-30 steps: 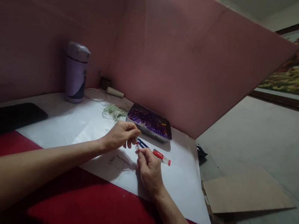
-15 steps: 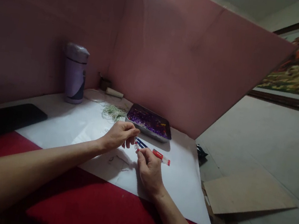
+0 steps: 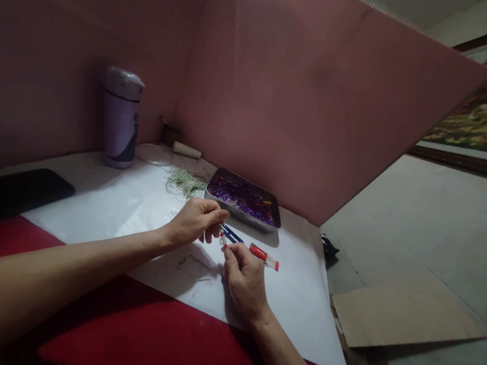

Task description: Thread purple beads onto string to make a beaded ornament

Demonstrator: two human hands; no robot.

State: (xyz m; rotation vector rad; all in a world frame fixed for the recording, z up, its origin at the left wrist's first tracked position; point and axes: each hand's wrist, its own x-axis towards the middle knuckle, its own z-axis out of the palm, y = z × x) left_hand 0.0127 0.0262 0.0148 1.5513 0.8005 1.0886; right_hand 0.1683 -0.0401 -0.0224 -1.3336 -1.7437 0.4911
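Between my two hands is a short string of clear and red beads [image 3: 222,239]. My left hand [image 3: 195,222] pinches at its upper end, thumb against forefinger; the thread itself is too fine to see. The lower end, by a red bead, sits in the closed thumb and forefinger of my right hand [image 3: 247,277]. Just behind the beads, a dark blue two-armed tool [image 3: 232,234] lies on the white sheet [image 3: 293,301], partly hidden by my fingers. To its right lies a small red and clear case [image 3: 265,256].
A metal tray [image 3: 259,224] of purple beads stands behind my hands, beside a tangle of pale green thread [image 3: 185,183]. A purple flask [image 3: 120,120] and a black flat object [image 3: 15,189] are at left. Pink panels [image 3: 277,89] wall the back.
My hands keep almost the same pose, the beads still between them. The view has shifted very slightly.
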